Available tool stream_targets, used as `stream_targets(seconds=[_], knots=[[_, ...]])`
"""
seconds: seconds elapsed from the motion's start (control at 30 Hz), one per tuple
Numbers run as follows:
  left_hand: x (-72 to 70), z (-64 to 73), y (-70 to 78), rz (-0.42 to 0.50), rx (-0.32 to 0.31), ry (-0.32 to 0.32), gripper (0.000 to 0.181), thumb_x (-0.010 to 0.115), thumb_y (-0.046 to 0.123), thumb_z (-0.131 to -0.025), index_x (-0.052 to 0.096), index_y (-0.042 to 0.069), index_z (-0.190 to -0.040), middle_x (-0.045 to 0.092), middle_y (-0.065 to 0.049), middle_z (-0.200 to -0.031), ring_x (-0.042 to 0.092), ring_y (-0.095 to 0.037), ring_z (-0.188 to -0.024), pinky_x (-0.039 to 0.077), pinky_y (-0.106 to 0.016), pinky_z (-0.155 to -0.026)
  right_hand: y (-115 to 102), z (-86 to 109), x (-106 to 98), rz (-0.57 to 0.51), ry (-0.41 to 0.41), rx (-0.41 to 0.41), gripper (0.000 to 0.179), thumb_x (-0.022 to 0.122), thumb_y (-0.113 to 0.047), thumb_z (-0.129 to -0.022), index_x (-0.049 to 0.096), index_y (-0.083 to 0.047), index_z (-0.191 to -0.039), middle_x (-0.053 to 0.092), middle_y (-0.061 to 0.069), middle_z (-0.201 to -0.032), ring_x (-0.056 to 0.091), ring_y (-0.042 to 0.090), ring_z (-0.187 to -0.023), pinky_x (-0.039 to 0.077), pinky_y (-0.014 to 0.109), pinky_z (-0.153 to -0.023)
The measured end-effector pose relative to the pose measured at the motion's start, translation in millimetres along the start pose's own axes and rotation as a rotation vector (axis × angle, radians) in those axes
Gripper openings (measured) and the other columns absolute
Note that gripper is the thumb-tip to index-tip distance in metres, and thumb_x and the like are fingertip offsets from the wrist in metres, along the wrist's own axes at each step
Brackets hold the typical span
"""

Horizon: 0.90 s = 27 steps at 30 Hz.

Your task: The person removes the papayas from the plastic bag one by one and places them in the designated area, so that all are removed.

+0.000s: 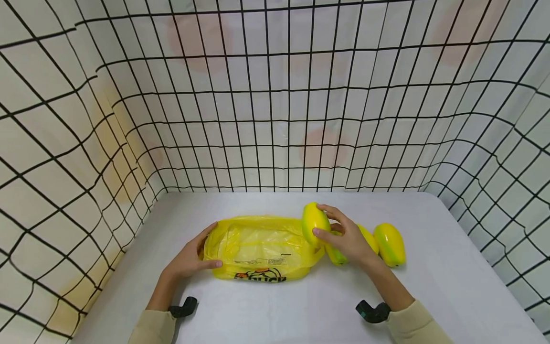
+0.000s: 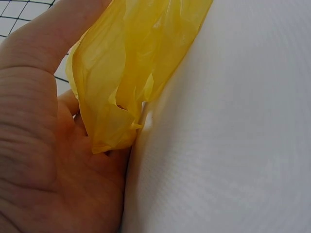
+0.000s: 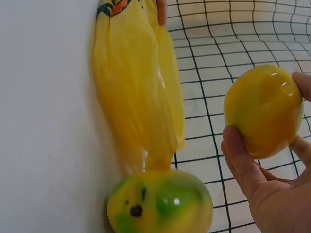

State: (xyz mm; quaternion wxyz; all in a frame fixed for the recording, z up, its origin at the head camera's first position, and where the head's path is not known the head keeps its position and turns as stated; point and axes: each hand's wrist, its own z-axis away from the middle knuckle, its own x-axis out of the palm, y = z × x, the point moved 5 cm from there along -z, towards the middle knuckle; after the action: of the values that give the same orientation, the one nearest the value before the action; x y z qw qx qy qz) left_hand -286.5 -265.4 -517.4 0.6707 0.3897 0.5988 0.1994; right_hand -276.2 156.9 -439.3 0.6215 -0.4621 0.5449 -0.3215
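Observation:
A yellow plastic bag (image 1: 262, 243) lies spread with its mouth gaping upward and dark print along its front. My left hand (image 1: 192, 253) grips its left end, thumb over the front edge and fingers behind; the bag's crumpled end (image 2: 112, 116) shows against the palm in the left wrist view. In my right hand (image 1: 350, 239) is a yellow-green mango (image 1: 314, 222), pinched between thumb and fingers above the bag's right end. The right wrist view shows this mango (image 3: 264, 111) raised off the table. Under the right hand, another mango (image 1: 336, 255) sits beside the bag, partly covered.
To the right, one mango (image 1: 389, 244) stands in full view, and another mango (image 1: 368, 239) next to it is half hidden by the right hand. A white table (image 1: 275, 310) carries everything. Black grid netting (image 1: 279, 119) over pale walls rises behind and at both sides.

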Motion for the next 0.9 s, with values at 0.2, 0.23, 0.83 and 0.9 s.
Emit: stream_targets(seconds=[0.2, 0.23, 0.83, 0.9], knots=[[1.6, 0.0, -0.2, -0.008, 0.001, 0.003, 0.117, 0.090, 0.050, -0.072, 0.023, 0.027, -0.165, 0.028, -0.012, -0.170, 0.029, -0.040, -0.155, 0.025, -0.064, -0.123, 3.9, 6.0, -18.6, 0.012, 0.027, -0.013, 0.064, 0.074, -0.043, -0.094, 0.046, -0.039, -0.151, 0.037, 0.018, -0.161, 0.061, 0.034, -0.119, 0.057, 0.035, -0.090], [1.7, 0.1, -0.4, -0.008, 0.001, 0.004, 0.117, 0.090, 0.050, -0.072, 0.023, 0.027, -0.165, 0.029, -0.012, -0.170, 0.029, -0.040, -0.155, 0.025, -0.064, -0.123, 4.0, 7.1, -21.7, 0.016, 0.028, -0.019, 0.064, 0.073, -0.041, -0.095, 0.045, -0.037, -0.152, 0.036, 0.019, -0.161, 0.061, 0.034, -0.119, 0.057, 0.035, -0.091], [1.5, 0.2, -1.4, -0.011, -0.009, 0.000, 0.118, 0.089, 0.051, -0.071, 0.022, 0.029, -0.165, 0.028, -0.012, -0.170, 0.029, -0.040, -0.155, 0.025, -0.065, -0.123, 14.2, 24.4, -68.4, 0.046, 0.063, 0.023, 0.065, 0.068, -0.040, -0.099, 0.039, -0.034, -0.158, 0.037, 0.022, -0.159, 0.058, 0.040, -0.129, 0.056, 0.035, -0.096], [0.8, 0.2, -0.9, -0.009, -0.010, 0.000, 0.118, 0.089, 0.051, -0.071, 0.022, 0.029, -0.165, 0.028, -0.012, -0.170, 0.029, -0.040, -0.155, 0.025, -0.065, -0.123, 15.8, 26.4, -72.4, 0.052, 0.065, 0.020, 0.065, 0.067, -0.039, -0.100, 0.039, -0.033, -0.158, 0.037, 0.022, -0.159, 0.057, 0.040, -0.130, 0.057, 0.036, -0.097]])
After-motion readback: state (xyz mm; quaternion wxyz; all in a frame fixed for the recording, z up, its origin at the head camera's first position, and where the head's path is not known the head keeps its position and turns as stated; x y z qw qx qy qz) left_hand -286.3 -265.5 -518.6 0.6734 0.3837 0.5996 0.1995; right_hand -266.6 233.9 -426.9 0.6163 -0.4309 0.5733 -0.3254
